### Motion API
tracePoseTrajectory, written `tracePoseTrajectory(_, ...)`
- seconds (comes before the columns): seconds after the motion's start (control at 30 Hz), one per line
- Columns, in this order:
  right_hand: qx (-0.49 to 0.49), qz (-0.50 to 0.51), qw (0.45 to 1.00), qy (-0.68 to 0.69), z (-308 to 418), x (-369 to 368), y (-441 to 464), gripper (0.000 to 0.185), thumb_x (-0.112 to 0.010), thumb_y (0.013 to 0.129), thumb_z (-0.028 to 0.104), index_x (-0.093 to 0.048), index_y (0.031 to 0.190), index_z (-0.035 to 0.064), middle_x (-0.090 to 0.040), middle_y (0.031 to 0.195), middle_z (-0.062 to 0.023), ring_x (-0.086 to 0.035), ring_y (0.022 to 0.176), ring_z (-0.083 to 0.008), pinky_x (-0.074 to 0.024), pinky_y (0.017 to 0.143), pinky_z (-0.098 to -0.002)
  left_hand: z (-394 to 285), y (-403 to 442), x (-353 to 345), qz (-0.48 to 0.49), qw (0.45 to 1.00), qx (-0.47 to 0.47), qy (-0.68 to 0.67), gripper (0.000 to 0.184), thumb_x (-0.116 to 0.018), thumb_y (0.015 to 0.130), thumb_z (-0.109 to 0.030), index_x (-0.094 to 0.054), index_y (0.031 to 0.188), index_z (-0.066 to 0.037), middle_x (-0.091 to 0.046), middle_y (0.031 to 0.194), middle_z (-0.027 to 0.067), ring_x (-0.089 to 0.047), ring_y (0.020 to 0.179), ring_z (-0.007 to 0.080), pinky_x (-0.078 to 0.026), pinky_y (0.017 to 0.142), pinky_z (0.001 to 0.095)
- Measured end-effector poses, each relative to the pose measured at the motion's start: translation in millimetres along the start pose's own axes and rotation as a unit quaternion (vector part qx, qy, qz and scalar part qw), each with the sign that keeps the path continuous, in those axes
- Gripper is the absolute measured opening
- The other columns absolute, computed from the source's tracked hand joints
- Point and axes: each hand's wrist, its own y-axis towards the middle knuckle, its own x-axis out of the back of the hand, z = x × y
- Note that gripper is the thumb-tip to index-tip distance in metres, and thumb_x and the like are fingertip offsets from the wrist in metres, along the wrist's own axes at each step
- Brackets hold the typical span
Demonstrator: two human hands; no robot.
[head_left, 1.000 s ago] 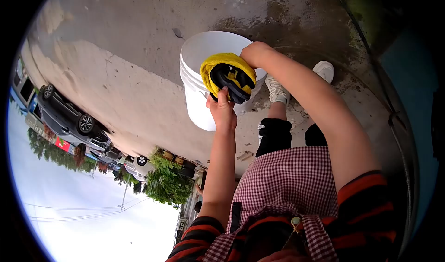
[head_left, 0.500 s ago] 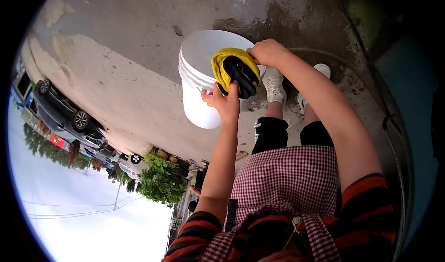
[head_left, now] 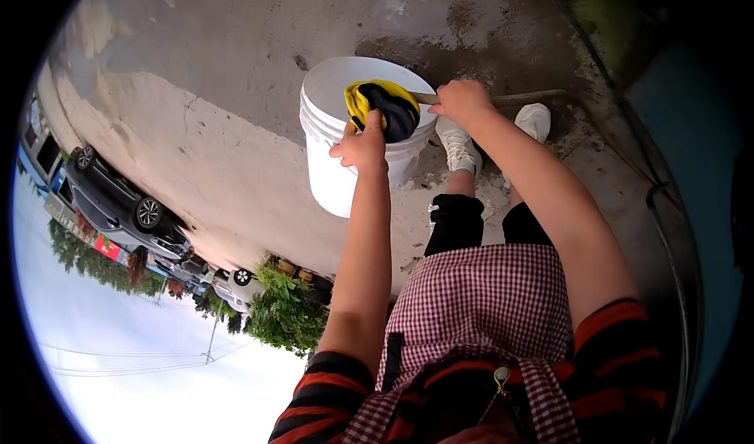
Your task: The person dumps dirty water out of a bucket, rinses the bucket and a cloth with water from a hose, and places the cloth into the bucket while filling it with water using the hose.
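Observation:
My left hand (head_left: 363, 141) grips a folded yellow and black cloth (head_left: 385, 106) over the near rim of a white plastic bucket (head_left: 328, 173). My thumb lies on the cloth's dark side; the other fingers are partly hidden. Closed around a hose (head_left: 534, 97), my right hand (head_left: 465, 100) is just right of the bucket. The hose's end points left and reaches the cloth at the bucket's mouth; whether water runs from it cannot be made out. What the bucket holds is hidden behind the cloth.
The concrete ground (head_left: 220, 75) has a wet dark patch (head_left: 440, 55) behind the bucket. My white shoes (head_left: 459, 147) stand close to its right. A cable (head_left: 675, 279) runs along the right side. Parked cars (head_left: 118, 200) and a leafy bush (head_left: 287, 306) are farther off at left.
The cloth and my left hand have shifted left, farther over the bucket. My right hand has lifted the hose off the ground and brought its end to the cloth.

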Motion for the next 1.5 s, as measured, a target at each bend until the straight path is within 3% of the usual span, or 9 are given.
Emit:
tracePoseTrajectory(0.03, -0.027, -0.018, 0.999, 0.033, -2, 0, -1, 0.039, -0.059, 0.077, 0.046, -0.066, 0.092, 0.0105, -0.065, 0.091, -0.0066, -0.061, 0.088, -0.0234, -0.0496, 0.073, -0.0353, -16, -1, -3, -0.005, 0.998, 0.026, 0.052, 0.064, -0.068, 0.061, -0.049, -0.058, 0.113, -0.013, -0.026, 0.124, 0.0194, -0.037, 0.113, 0.0386, -0.04, 0.09, 0.0401)
tracePoseTrajectory(0.23, -0.123, -0.071, 0.984, 0.104, -19, 19, -14, 0.039, -0.054, 0.08, 0.046, -0.066, 0.094, 0.0112, -0.064, 0.093, -0.0063, -0.061, 0.091, -0.0238, -0.0498, 0.072, -0.0349, -111, -13, -29, 0.005, 0.998, -0.013, 0.064, 0.051, -0.069, 0.066, -0.042, -0.062, 0.105, -0.011, -0.014, 0.131, 0.0247, -0.024, 0.113, 0.0462, -0.046, 0.079, 0.0445)
tracePoseTrajectory(0.53, -0.165, -0.09, 0.975, 0.121, -47, 36, -22, 0.048, -0.049, 0.082, 0.05, -0.065, 0.086, 0.0057, -0.063, 0.091, -0.0118, -0.06, 0.088, -0.028, -0.0486, 0.073, -0.0369, -135, -24, -61, 0.0, 0.995, -0.037, 0.09, 0.047, -0.066, 0.066, -0.041, -0.064, 0.1, -0.009, -0.009, 0.134, 0.03, -0.02, 0.115, 0.0466, -0.043, 0.08, 0.0441)
tracePoseTrajectory(0.73, -0.161, -0.123, 0.967, 0.156, -42, 50, -48, 0.051, -0.048, 0.081, 0.053, -0.065, 0.086, 0.0041, -0.063, 0.088, -0.0152, -0.06, 0.086, -0.0307, -0.048, 0.074, -0.0384, -108, -2, -44, -0.02, 0.993, -0.043, 0.109, 0.05, -0.066, 0.064, -0.044, -0.064, 0.1, -0.01, -0.021, 0.129, 0.0331, -0.023, 0.112, 0.0444, -0.039, 0.084, 0.0422)
tracePoseTrajectory(0.93, -0.179, -0.105, 0.953, 0.222, -39, 59, -73, 0.056, -0.047, 0.081, 0.055, -0.063, 0.089, 0.002, -0.063, 0.089, -0.0175, -0.06, 0.086, -0.0332, -0.0471, 0.075, -0.0398, -62, 25, 2, -0.015, 0.998, 0.015, 0.059, 0.059, -0.069, 0.06, -0.047, -0.061, 0.109, -0.016, -0.028, 0.126, 0.0195, -0.035, 0.108, 0.0392, -0.043, 0.083, 0.0413)
tracePoseTrajectory(1.03, -0.172, -0.111, 0.953, 0.224, -43, 52, -91, 0.057, -0.046, 0.081, 0.055, -0.061, 0.093, 0.0013, -0.062, 0.091, -0.0186, -0.059, 0.087, -0.034, -0.0466, 0.076, -0.0402, 5, 85, -2, 0.001, 0.998, 0.031, 0.059, 0.054, -0.068, 0.062, -0.044, -0.061, 0.109, -0.018, -0.049, 0.111, 0.0207, -0.041, 0.107, 0.0329, -0.044, 0.082, 0.0376)
tracePoseTrajectory(1.1, -0.167, -0.119, 0.949, 0.241, -38, 51, -106, 0.057, -0.046, 0.081, 0.055, -0.06, 0.094, 0.001, -0.061, 0.092, -0.0192, -0.058, 0.088, -0.0343, -0.0463, 0.076, -0.0404, 10, 57, 21, 0.012, 0.997, 0.047, 0.058, 0.054, -0.07, 0.062, -0.04, -0.061, 0.109, -0.016, -0.039, 0.117, 0.0213, -0.054, 0.093, 0.0321, -0.045, 0.081, 0.0371)
tracePoseTrajectory(1.33, -0.167, -0.097, 0.955, 0.226, -20, 48, -126, 0.055, -0.047, 0.082, 0.052, -0.061, 0.093, 0.0002, -0.062, 0.089, -0.0198, -0.059, 0.086, -0.0338, -0.0466, 0.073, -0.0406, 77, 54, 12, -0.055, 0.946, -0.004, 0.318, 0.037, -0.063, 0.073, -0.036, -0.063, 0.1, -0.009, -0.037, 0.115, 0.0207, -0.044, 0.102, 0.0339, -0.047, 0.077, 0.0433)
tracePoseTrajectory(1.5, -0.158, -0.079, 0.96, 0.216, -15, 34, -117, 0.057, -0.044, 0.083, 0.053, -0.059, 0.094, -0.0015, -0.061, 0.088, -0.0214, -0.058, 0.086, -0.0351, -0.0459, 0.075, -0.0404, 114, 65, 2, -0.144, 0.944, -0.089, 0.283, 0.019, -0.049, 0.078, -0.006, -0.062, 0.093, -0.005, -0.031, 0.117, 0.0239, -0.043, 0.104, 0.0374, -0.05, 0.073, 0.0387)
